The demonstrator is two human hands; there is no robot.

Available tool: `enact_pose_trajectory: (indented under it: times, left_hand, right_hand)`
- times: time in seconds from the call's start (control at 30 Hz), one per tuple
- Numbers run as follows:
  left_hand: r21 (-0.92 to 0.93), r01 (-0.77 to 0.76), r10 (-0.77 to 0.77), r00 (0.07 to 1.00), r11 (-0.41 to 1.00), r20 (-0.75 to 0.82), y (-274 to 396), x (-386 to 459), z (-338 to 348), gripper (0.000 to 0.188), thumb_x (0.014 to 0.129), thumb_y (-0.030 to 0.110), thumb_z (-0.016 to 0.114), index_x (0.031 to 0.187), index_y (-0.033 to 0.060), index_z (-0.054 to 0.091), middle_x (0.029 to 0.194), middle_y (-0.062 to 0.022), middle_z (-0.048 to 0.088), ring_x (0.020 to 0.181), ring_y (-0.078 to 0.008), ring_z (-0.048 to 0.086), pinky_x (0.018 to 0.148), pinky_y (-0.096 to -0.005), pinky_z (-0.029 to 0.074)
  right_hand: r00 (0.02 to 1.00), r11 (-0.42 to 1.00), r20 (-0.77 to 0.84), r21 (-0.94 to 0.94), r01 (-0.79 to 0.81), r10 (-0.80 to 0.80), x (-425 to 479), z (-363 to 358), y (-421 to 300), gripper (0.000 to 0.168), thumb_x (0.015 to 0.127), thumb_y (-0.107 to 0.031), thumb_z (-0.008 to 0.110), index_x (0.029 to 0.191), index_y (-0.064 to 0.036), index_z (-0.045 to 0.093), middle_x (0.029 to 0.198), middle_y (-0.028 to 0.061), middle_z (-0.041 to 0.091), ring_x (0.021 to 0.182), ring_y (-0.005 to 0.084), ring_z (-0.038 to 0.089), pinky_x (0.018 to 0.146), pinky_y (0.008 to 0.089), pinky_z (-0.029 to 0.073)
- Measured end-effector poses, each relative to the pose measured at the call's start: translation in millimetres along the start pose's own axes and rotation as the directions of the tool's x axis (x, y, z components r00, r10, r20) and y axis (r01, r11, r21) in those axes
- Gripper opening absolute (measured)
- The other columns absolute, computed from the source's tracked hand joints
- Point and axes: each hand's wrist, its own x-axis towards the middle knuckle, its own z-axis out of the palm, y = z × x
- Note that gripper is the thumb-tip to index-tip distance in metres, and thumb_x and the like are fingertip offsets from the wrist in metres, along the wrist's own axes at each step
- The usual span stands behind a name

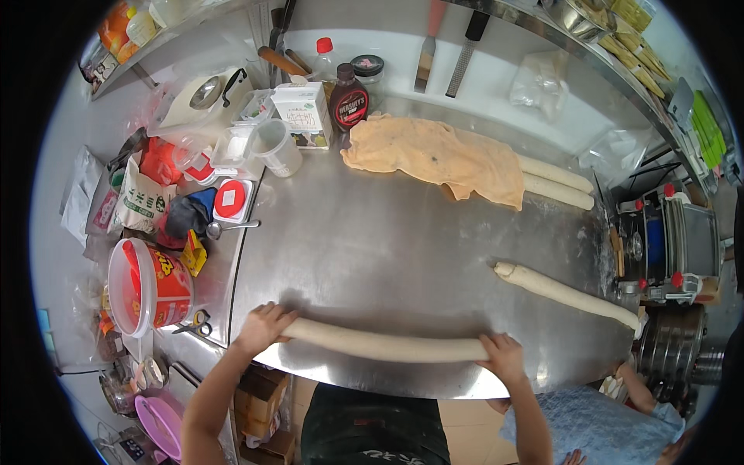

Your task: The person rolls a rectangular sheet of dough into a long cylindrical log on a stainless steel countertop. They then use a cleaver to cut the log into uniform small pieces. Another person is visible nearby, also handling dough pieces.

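Note:
A long pale dough log [383,344] stretches between my two hands near the front edge of the steel worktable [360,250]. My left hand [267,328] is closed over its left end, and my right hand [503,356] grips the right end; both ends are hidden by the fingers. To the right, a second dough log [567,293] lies slantwise with a pinched left tip. Further back, an orange cloth [436,154] covers part of two more dough logs [558,183], whose right ends stick out.
A clear plastic cup [276,148], milk carton [302,113] and Hershey's syrup bottle [350,99] stand at the back left. A plastic bucket [151,288] and scissors [197,325] sit left. Right are a dough-roller machine [668,241] and another person in a blue top [593,427].

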Motion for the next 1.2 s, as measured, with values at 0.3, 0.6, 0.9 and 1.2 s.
enact_pose_trajectory:
  times: [0.3,0.6,0.9,1.2]
  left_hand:
    - [-0.175,0.286,-0.312,0.939,0.942,-0.146,90.3,43.9,26.0,0.090,0.076,0.054,0.074,0.149,0.0127,0.042,0.157,-0.0220,0.032,0.146,-0.0434,0.028,0.116,-0.0669,0.019]
    - [-0.201,0.263,-0.304,0.928,0.944,-0.216,110.5,-9.8,75.6,0.076,0.085,0.059,0.064,0.146,0.0159,0.048,0.155,-0.0185,0.040,0.142,-0.0413,0.038,0.113,-0.0634,0.027]
    - [-0.190,0.325,-0.356,0.921,0.926,-0.158,48.2,76.9,25.1,0.055,0.099,0.045,0.050,0.142,0.0122,0.055,0.159,-0.0182,0.034,0.148,-0.0406,0.026,0.119,-0.0611,0.017]
    - [-0.207,0.219,-0.244,0.965,0.953,-0.100,54.8,31.8,39.6,0.068,0.093,0.067,0.042,0.144,0.0245,0.053,0.157,-0.0116,0.039,0.142,-0.0361,0.038,0.116,-0.0560,0.026]
  right_hand:
    - [0.982,0.980,-0.024,-0.071,-0.188,0.187,52.6,30.0,-65.8,0.071,0.083,-0.052,0.069,0.139,-0.010,0.055,0.147,0.0157,0.048,0.135,0.0387,0.044,0.110,0.0585,0.032]
    - [0.968,0.967,-0.017,0.059,-0.247,0.249,-37.4,79.0,-93.6,0.063,0.089,-0.053,0.061,0.141,-0.018,0.054,0.152,0.0147,0.045,0.138,0.0417,0.041,0.111,0.0618,0.027]
    - [0.934,0.935,-0.056,-0.013,-0.355,0.354,58.4,46.2,-35.2,0.048,0.095,-0.044,0.058,0.134,-0.017,0.062,0.148,0.0143,0.048,0.139,0.0432,0.038,0.115,0.0652,0.020]
    - [0.969,0.971,-0.091,0.092,-0.222,0.230,-6.3,55.7,-39.2,0.063,0.091,-0.059,0.055,0.135,-0.013,0.059,0.146,0.0129,0.051,0.135,0.0363,0.044,0.110,0.0576,0.029]
